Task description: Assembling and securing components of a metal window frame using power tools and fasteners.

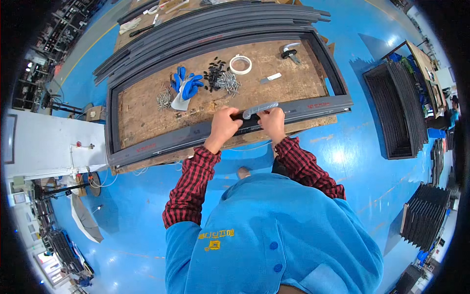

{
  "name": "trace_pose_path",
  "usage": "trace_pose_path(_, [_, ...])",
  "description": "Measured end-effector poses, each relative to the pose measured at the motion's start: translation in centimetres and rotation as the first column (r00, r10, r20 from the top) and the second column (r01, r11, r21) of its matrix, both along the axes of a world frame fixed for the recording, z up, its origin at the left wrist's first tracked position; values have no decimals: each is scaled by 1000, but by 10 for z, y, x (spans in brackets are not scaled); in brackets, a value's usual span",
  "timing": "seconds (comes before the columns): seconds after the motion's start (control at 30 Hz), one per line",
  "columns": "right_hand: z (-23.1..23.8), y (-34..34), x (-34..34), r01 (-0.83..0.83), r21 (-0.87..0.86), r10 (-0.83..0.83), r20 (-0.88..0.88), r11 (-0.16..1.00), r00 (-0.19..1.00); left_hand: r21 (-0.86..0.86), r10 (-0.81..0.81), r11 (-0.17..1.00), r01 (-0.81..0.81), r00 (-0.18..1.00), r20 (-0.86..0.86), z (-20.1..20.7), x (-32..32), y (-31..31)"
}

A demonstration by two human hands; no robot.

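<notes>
A dark grey rectangular metal frame (176, 139) lies on a wooden workbench. At the middle of its near bar is a lever handle (260, 108), silver, in clear film, with a black part beneath. My left hand (224, 126) is closed with its fingertips at the left end of the black part. The fingers of my right hand (273, 122) pinch close under the silver lever. My fingers partly hide the black part, so its seating on the bar cannot be made out. A second lever handle (290, 53) lies inside the frame at the far right.
Inside the frame lie blue gloves (188, 84), screws (227, 82), small black pieces (213, 73), a tape roll (240, 64) and a white-handled blade (271, 78). Long grey profiles (196, 32) stack along the far side. Dark frames (396, 108) stand on the blue floor at right.
</notes>
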State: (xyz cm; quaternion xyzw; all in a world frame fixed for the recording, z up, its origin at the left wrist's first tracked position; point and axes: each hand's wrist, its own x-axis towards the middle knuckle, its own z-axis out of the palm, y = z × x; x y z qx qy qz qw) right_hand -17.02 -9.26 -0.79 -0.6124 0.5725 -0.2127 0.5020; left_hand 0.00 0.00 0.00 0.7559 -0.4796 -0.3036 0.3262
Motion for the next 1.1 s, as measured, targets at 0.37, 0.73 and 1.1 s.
trace_pose_path(0.37, [-19,22,-35,198,-249,-137,244,948,960,-287,-45,932,221,856,515,8,-30,-4])
trace_pose_path(0.73, [57,-49,-30,-703,-617,375,-595,354,711,-305,-11,927,216,832,554,13,-29,-12])
trace_pose_path(1.1, [41,-48,-13,-870,-367,562,-665,328,492,-230,0,965,129,873,487,10,-36,-2])
